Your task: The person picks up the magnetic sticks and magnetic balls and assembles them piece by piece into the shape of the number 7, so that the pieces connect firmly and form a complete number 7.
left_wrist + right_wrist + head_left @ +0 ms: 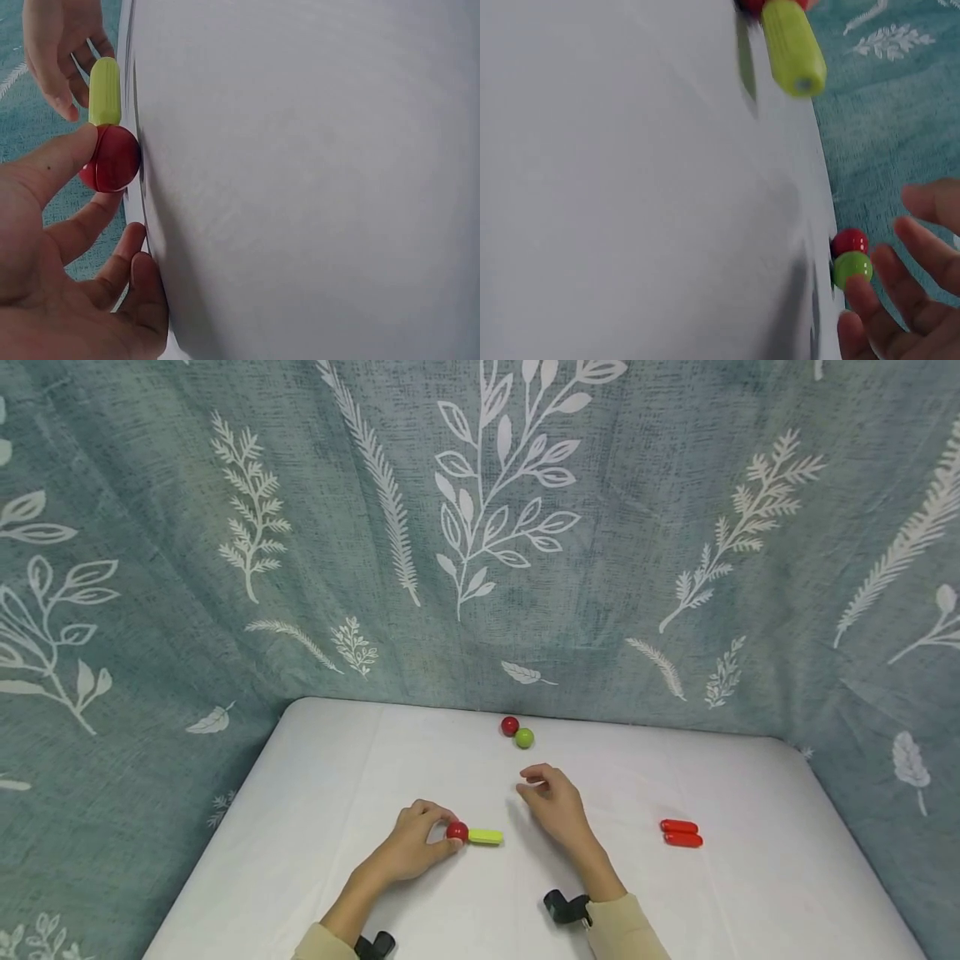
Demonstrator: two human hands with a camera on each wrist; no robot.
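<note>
My left hand (pixel 414 843) pinches a red ball (pixel 457 832) between thumb and fingers above the white table. A yellow-green ribbed handle (pixel 486 837) extends from the ball toward the right, end to end with it. In the left wrist view, a seam runs round the red ball (pixel 116 159) and the handle (pixel 105 90) meets it. My right hand (pixel 557 806) hovers to the right of the handle, fingers loosely bent, holding nothing. The right wrist view has the handle's free end (pixel 799 64) near the top, apart from the right hand (pixel 911 292).
Toward the table's back edge, another red ball (pixel 510 726) and a green ball (pixel 524 738) sit side by side. Two red handles (pixel 681 833) lie together on the right. A leaf-patterned teal cloth (pixel 600 568) hangs behind the white table (pixel 420 727).
</note>
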